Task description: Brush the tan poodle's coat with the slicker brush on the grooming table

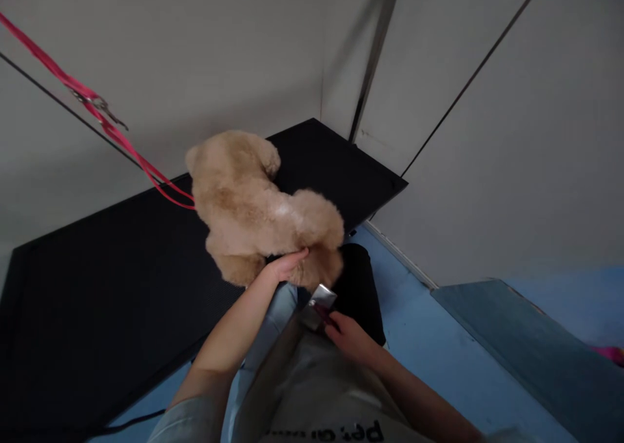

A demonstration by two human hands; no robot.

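A fluffy tan dog [244, 199] is on a black grooming table [117, 287], its body seen from above. My left hand [288, 264] is at a hind leg near the table's front edge, thumb laid along the fur and the other fingers mostly hidden by the leg. In my right hand [348, 335] is a slicker brush [319, 303], gripped by its dark red handle. The brush's silvery flat head faces up, just below the leg; whether it touches the fur I cannot tell.
A pink leash [121, 140] with a metal clip runs from the upper left down to the dog. Grey walls [463, 105] rise behind the table. Below lies a blue floor [414, 326], with a teal panel [536, 352] at right. A black rounded object [363, 287] stands beside my right hand.
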